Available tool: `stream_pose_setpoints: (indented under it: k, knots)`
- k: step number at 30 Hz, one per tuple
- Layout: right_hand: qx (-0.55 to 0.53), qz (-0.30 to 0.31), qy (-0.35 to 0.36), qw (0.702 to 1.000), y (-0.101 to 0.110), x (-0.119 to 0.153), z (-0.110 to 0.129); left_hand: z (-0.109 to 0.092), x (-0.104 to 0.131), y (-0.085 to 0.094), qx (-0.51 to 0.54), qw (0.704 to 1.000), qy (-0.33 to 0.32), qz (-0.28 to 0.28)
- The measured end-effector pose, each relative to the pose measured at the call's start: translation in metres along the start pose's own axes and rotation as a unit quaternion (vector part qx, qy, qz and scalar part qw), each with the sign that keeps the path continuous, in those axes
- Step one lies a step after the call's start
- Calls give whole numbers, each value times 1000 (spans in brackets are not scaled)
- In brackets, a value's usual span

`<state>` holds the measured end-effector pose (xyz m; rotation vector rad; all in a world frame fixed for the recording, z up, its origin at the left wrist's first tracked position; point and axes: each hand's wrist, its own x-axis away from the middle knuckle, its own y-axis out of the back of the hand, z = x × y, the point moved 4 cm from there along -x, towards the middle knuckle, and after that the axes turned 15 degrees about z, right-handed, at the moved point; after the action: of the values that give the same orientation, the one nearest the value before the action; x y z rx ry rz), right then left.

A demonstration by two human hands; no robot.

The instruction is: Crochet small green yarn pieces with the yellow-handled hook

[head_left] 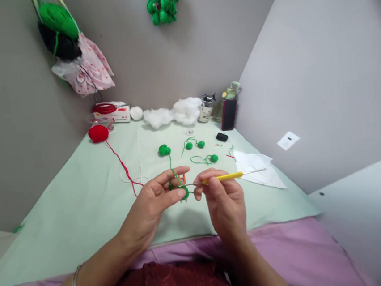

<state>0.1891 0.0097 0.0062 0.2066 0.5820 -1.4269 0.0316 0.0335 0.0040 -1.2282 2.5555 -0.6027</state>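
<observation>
Between the thumb and fingers of my left hand (155, 198) is a small green crochet piece (183, 192). Green yarn (176, 175) runs from it, past the left fingers, up to a small green yarn ball (164, 150) on the table. My right hand (223, 198) grips a crochet hook (224, 177) by its yellow handle. The hook's metal tip points left and meets the crochet piece; whether it passes through a stitch, I cannot tell. Partly hidden behind the left fingers lies an orange-handled tool (182, 179), probably small scissors.
Small green crocheted balls (214, 158) with yarn tails lie beyond my hands. White paper (258, 168) is at the right, a red yarn ball (98, 133) at the left. White stuffing (186, 112), a cup (205, 111) and a phone (229, 114) line the back. A bag (92, 67) hangs on the wall.
</observation>
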Motion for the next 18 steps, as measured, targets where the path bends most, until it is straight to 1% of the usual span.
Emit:
stream_pose_setpoints:
  k: [2,5,7,10,12,13,15,18]
  knots:
    - [-2,17,-19,1000,-4,-3,-4,-2,-1,-2,-34,999,-27,0]
    - [36,30,-19,999,-6,-9,-4,-5,-4,-8,-70,996,-63,3]
    - [63,36,-20,997,-5,-13,-1,-7,-6,-11,-77,994,-78,-6]
    - [91,51,-30,994,-1,-17,4,-10,-11,-16,-60,995,-83,-11]
    - [111,61,-34,991,4,-18,9,-13,-18,-14,-44,996,-72,-13]
    - [123,65,-31,990,7,-18,12,-15,-22,-10,-39,997,-64,-17]
    - [153,72,-20,985,16,-17,18,-19,-32,2,-38,997,-53,-35]
    - [189,79,-6,979,32,-14,24,-24,-51,30,-39,996,-47,-62]
